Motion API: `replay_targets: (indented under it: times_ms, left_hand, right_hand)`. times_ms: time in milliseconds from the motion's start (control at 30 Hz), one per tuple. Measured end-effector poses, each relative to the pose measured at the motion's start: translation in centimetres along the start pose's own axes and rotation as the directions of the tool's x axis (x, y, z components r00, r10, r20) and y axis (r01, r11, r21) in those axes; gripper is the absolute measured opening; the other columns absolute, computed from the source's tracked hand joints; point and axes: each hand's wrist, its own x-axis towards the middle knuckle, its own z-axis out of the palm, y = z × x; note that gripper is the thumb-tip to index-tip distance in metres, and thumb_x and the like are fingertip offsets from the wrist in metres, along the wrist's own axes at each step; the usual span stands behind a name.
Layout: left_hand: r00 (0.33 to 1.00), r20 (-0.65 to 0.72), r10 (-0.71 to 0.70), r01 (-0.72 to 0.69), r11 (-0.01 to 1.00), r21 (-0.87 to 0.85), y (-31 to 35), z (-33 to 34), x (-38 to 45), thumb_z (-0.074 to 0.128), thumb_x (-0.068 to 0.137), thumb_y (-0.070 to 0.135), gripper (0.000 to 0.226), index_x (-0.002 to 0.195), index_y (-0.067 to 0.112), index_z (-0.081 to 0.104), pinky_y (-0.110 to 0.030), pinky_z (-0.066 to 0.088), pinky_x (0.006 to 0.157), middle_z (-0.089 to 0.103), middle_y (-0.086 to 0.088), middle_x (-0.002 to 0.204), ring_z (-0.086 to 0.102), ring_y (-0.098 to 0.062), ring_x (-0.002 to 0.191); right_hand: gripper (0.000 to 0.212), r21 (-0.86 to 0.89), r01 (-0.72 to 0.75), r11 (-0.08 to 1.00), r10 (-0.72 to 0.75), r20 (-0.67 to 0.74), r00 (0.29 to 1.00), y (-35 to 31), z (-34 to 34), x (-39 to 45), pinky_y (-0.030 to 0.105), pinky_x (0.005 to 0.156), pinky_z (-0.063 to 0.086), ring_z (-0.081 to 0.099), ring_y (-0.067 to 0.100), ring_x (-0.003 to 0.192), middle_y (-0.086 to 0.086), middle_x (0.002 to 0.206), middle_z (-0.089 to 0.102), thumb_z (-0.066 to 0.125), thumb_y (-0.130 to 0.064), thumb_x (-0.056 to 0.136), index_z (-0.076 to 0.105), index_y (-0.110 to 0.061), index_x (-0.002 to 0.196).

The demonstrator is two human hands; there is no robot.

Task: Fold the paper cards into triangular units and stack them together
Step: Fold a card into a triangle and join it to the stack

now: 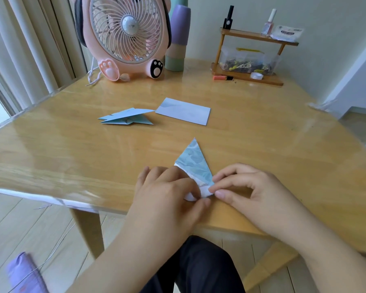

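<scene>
**Operator:** Both hands work at the surface (262,132) near edge, 6 o'clock. Left hand (169,199) grip: fingers curled, pinching the white lower flap of the paper unit (195,163). Right hand (247,191) grip: thumb and forefinger pinching the same flap from 3 o'clock.

**Inspector:** Unit status?

**Operator:** Its pointed tip aims toward 12 o'clock; the base corners appear to be mid-fold. Judged incomplete.

**Inspector:** Remaining stock?

**Operator:** Folded units (126,119) lie together at 11 o'clock, well apart from the hands; their count cannot be read. Unfolded cards (184,111) rest just beside them toward 12 o'clock; whether one or several, I cannot tell.

**Inspector:** Progress estimate?

**Operator:** Partial. Current unit needs finishing; flat stock awaits folding, then stacking.
</scene>
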Motion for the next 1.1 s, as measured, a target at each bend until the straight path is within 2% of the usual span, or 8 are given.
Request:
replay_targets:
  times_ms: [167, 333, 433, 533, 667, 833, 967, 1100]
  left_hand:
    - [0.974, -0.091, -0.208, 0.204, 0.978, -0.049, 0.8, 0.8, 0.5, 0.067, 0.078, 0.037, 0.024, 0.059, 0.032, 0.054, -0.035, 0.035, 0.086, 0.051, 0.017, 0.070, 0.045, -0.012, 0.078]
    - [0.952, -0.118, -0.283, 0.293, 0.952, 0.083, 1.4, 0.8, 1.5, 0.061, 0.079, 0.039, 0.019, 0.065, 0.030, 0.051, -0.027, 0.019, 0.077, 0.045, 0.014, 0.080, 0.035, -0.012, 0.082]
    - [0.960, -0.139, -0.242, 0.257, 0.961, 0.103, 0.8, 1.2, 1.2, 0.069, 0.075, 0.032, 0.018, 0.065, 0.027, 0.055, -0.031, 0.025, 0.077, 0.048, 0.012, 0.080, 0.037, -0.013, 0.077]
    - [0.967, -0.181, -0.180, 0.203, 0.972, 0.116, 0.5, 1.4, 0.6, 0.063, 0.074, 0.037, 0.014, 0.068, 0.027, 0.056, -0.032, 0.030, 0.072, 0.051, 0.012, 0.078, 0.041, -0.014, 0.071]
    - [0.966, -0.222, -0.133, 0.156, 0.984, 0.087, 0.5, 1.3, 0.4, 0.046, 0.076, 0.048, 0.022, 0.079, 0.026, 0.050, -0.031, 0.031, 0.070, 0.048, 0.012, 0.082, 0.046, -0.014, 0.071]
    - [0.960, -0.263, -0.098, 0.107, 0.994, 0.019, 0.2, 1.4, 0.4, 0.048, 0.074, 0.048, 0.025, 0.089, 0.030, 0.040, -0.031, 0.034, 0.072, 0.040, 0.016, 0.091, 0.051, -0.010, 0.077]
    - [0.938, -0.321, -0.132, 0.116, 0.991, -0.068, 0.1, 1.0, 1.1, 0.052, 0.067, 0.057, 0.047, 0.103, 0.030, 0.037, -0.033, 0.039, 0.074, 0.030, 0.015, 0.103, 0.047, -0.014, 0.095]
    - [0.943, -0.263, -0.204, 0.159, 0.970, -0.182, -0.2, -0.9, 4.1, 0.067, 0.053, 0.065, 0.097, 0.135, 0.034, 0.024, -0.034, 0.040, 0.095, 0.037, 0.005, 0.124, 0.037, -0.014, 0.120]
  right_hand:
    - [0.008, 0.020, -0.125, 0.992, 0.126, -0.104, 0.987, -0.9, 0.9, 0.8, 0.002, 0.071, 0.036, 0.056, -0.007, 0.084, -0.016, 0.089, 0.061, 0.074, -0.024, 0.078, 0.071, -0.027, 0.071]
    - [0.025, -0.174, -0.302, 0.937, 0.260, -0.231, 0.938, -1.5, 1.6, 0.8, 0.007, 0.063, 0.033, 0.045, 0.000, 0.086, -0.018, 0.094, 0.042, 0.069, -0.046, 0.075, 0.055, -0.030, 0.088]
    - [0.026, -0.197, -0.350, 0.916, 0.309, -0.211, 0.927, -1.8, 1.8, 0.7, 0.019, 0.072, 0.034, 0.047, 0.007, 0.099, -0.016, 0.097, 0.039, 0.063, -0.049, 0.078, 0.053, -0.029, 0.092]
    - [0.020, -0.151, -0.352, 0.924, 0.329, -0.159, 0.931, -2.1, 1.9, 1.1, 0.021, 0.078, 0.033, 0.046, 0.010, 0.101, -0.016, 0.093, 0.041, 0.062, -0.048, 0.080, 0.055, -0.031, 0.086]
    - [0.015, -0.080, -0.305, 0.949, 0.294, -0.130, 0.947, -2.4, 1.9, 1.1, 0.014, 0.060, 0.032, 0.044, 0.001, 0.076, -0.015, 0.080, 0.046, 0.064, -0.040, 0.081, 0.053, -0.030, 0.079]
    - [0.014, 0.064, -0.186, 0.980, 0.193, -0.126, 0.973, -2.7, 2.0, 1.1, 0.012, 0.062, 0.042, 0.051, 0.000, 0.064, -0.009, 0.071, 0.058, 0.066, -0.020, 0.083, 0.055, -0.026, 0.075]
    - [0.021, 0.179, -0.111, 0.977, 0.143, -0.174, 0.974, -2.6, 1.8, 1.7, 0.012, 0.055, 0.040, 0.050, 0.001, 0.054, -0.012, 0.064, 0.057, 0.063, -0.010, 0.085, 0.054, -0.024, 0.073]
    - [0.018, 0.492, -0.059, 0.869, 0.169, -0.183, 0.969, -2.6, -0.1, 3.6, 0.018, 0.052, 0.047, 0.057, 0.010, 0.053, -0.012, 0.065, 0.061, 0.060, -0.003, 0.088, 0.055, -0.018, 0.079]
